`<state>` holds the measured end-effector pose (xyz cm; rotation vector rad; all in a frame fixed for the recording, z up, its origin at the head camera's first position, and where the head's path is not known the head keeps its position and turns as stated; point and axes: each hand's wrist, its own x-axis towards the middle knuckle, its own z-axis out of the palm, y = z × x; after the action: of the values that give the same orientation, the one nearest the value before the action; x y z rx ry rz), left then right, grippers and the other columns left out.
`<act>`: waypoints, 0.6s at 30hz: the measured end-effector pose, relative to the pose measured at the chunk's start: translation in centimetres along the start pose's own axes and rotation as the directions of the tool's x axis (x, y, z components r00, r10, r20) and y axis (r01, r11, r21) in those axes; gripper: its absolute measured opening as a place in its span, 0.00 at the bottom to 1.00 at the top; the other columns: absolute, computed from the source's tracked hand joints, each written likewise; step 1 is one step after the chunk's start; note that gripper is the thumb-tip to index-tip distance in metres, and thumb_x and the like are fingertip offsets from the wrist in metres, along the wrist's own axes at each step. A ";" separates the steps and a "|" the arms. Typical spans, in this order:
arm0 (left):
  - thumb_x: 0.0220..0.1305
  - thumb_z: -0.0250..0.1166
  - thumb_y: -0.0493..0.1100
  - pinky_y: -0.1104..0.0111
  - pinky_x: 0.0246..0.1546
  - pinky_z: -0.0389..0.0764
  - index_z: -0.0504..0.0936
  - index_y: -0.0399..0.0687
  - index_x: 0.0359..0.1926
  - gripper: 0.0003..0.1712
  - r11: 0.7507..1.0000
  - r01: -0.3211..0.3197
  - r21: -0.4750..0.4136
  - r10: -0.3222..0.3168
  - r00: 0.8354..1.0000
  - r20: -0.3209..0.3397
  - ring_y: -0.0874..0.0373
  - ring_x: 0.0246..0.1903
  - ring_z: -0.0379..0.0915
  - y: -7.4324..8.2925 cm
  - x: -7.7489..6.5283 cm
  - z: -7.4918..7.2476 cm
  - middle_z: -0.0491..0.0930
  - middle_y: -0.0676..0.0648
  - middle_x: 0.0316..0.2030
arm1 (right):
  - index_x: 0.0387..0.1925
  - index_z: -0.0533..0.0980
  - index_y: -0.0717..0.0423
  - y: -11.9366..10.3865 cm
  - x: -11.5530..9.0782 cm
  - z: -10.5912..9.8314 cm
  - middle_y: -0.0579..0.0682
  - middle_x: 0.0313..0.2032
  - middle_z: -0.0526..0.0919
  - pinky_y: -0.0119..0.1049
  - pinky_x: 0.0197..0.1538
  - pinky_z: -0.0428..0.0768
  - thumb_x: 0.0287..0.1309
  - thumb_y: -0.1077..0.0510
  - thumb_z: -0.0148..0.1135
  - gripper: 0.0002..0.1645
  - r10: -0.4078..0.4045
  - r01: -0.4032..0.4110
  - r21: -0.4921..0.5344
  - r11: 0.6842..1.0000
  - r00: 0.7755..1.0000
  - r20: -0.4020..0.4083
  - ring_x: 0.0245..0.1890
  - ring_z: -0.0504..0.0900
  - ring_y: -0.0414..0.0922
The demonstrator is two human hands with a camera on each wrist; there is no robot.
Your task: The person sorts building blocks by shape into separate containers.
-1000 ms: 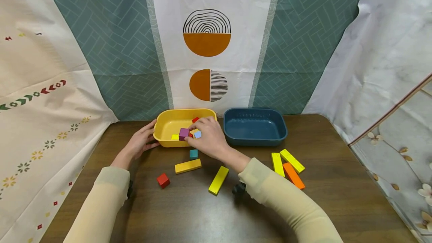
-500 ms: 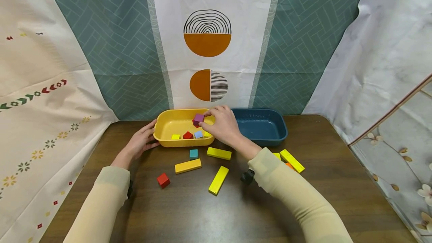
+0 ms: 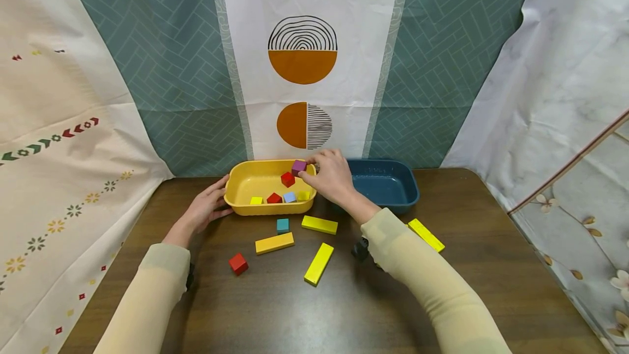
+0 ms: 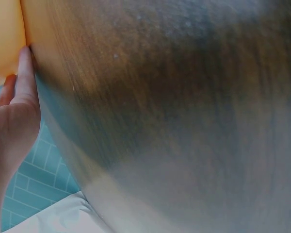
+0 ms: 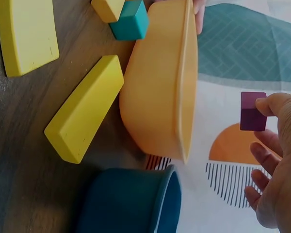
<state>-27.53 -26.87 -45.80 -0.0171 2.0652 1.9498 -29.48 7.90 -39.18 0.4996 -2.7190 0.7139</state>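
Between thumb and fingertips, my right hand pinches a purple cube above the right end of the yellow bin. In the right wrist view the purple cube is up off the bin, with the other fingers loosely bent. My left hand rests against the bin's left end; its fingers look straight on the wall in the left wrist view. Inside the bin lie a red cube, another red cube, a light blue cube and yellow blocks.
A dark blue bin stands right of the yellow one, partly behind my right hand. In front lie a teal cube, an orange-yellow block, yellow blocks and a red cube. Another yellow block lies beyond my right sleeve.
My right hand has carried the purple cube right and back, from the bin's front middle to above its right back corner. The left hand has stayed on the bin.
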 end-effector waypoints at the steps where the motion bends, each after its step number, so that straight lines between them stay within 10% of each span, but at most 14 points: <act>1: 0.84 0.43 0.46 0.44 0.65 0.67 0.43 0.57 0.83 0.34 1.000 0.000 0.003 0.000 1.000 -0.002 0.35 0.73 0.54 -0.1 0.1 0.0 0.42 0.42 0.81 | 0.51 0.85 0.49 0.1 0.1 0.1 0.49 0.56 0.81 0.48 0.60 0.72 0.61 0.41 0.70 0.23 0.004 -0.004 -0.006 1.000 1.000 0.003 0.59 0.69 0.51; 18: 0.84 0.42 0.46 0.45 0.65 0.68 0.44 0.61 0.83 0.33 1.000 -0.003 0.020 0.003 1.000 -0.014 0.36 0.73 0.55 -0.6 0.5 -0.4 0.40 0.45 0.81 | 0.51 0.86 0.48 1.3 1.3 1.8 0.49 0.57 0.80 0.48 0.60 0.72 0.61 0.40 0.69 0.23 0.036 -0.034 -0.099 0.995 0.999 0.021 0.58 0.68 0.51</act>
<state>-27.95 -27.17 -46.53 -0.0229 2.0951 1.9358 -31.49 7.68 -40.76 0.4408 -2.7740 0.5826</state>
